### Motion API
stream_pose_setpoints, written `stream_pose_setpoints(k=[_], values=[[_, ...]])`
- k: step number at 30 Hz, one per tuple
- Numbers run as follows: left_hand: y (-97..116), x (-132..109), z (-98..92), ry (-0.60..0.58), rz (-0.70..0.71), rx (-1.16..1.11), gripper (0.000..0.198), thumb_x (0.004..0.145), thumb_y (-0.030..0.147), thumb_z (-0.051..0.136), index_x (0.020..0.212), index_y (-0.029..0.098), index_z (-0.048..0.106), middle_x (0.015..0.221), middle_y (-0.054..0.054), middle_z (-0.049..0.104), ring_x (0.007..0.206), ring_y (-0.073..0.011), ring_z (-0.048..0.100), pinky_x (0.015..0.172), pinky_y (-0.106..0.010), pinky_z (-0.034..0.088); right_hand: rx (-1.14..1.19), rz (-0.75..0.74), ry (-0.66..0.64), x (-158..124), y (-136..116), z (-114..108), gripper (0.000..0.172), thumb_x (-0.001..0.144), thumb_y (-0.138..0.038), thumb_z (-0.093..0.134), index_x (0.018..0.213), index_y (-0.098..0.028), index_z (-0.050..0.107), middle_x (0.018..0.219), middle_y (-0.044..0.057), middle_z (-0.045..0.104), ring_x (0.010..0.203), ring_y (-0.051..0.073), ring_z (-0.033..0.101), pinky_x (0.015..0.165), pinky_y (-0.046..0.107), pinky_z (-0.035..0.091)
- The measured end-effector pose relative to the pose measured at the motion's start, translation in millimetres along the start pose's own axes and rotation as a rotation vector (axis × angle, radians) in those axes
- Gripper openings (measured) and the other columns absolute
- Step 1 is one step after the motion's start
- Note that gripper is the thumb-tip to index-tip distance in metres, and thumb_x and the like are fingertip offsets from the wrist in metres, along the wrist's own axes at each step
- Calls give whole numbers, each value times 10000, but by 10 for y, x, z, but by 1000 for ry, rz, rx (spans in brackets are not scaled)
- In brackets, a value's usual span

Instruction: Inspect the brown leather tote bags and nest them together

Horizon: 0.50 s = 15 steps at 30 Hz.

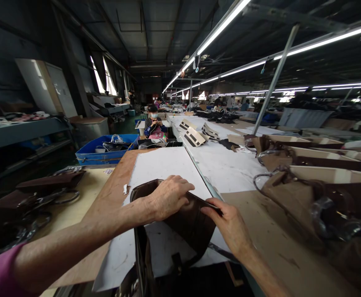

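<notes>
A dark brown leather bag piece (186, 225) lies on white paper (162, 165) at the near edge of the long worktable (112, 181). My left hand (168, 196) rests on top of it, fingers curled over its upper edge and gripping it. My right hand (230, 225) pinches the same piece at its right corner, thumb on top. A strap or edge of the bag hangs down off the table's front between my arms.
Brown handbags with ring handles (294, 181) crowd the right side. More dark bags (44, 189) lie at the left. A blue crate (106, 150) stands beyond. A seated person (154, 121) works farther down; striped pieces (194, 136) lie on the table.
</notes>
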<state>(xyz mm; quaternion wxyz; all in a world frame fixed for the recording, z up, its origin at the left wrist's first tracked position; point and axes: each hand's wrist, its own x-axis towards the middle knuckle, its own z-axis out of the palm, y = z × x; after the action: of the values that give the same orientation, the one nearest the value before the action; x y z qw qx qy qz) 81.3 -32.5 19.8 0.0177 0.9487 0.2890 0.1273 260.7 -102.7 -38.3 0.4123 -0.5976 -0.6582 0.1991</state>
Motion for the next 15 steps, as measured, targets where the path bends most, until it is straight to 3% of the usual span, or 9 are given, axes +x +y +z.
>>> stream_pose_setpoints(k=[6,15], values=[[-27,207,82,-68,84,-105,150,768,188,504,827,187,642,792,-11,643,835,-155,535,741,-230,420,15,22,0,-5,16,-7,203,769,-382,519,778,-204,617,624,-43,561,582,111,489,544,201,367],[-79,197,113,-48,87,-151,159,778,183,504,878,179,628,831,-12,619,848,-145,527,761,-226,416,1,-20,20,-7,34,-7,200,788,-379,504,815,-205,598,694,-17,601,638,137,529,596,228,402]])
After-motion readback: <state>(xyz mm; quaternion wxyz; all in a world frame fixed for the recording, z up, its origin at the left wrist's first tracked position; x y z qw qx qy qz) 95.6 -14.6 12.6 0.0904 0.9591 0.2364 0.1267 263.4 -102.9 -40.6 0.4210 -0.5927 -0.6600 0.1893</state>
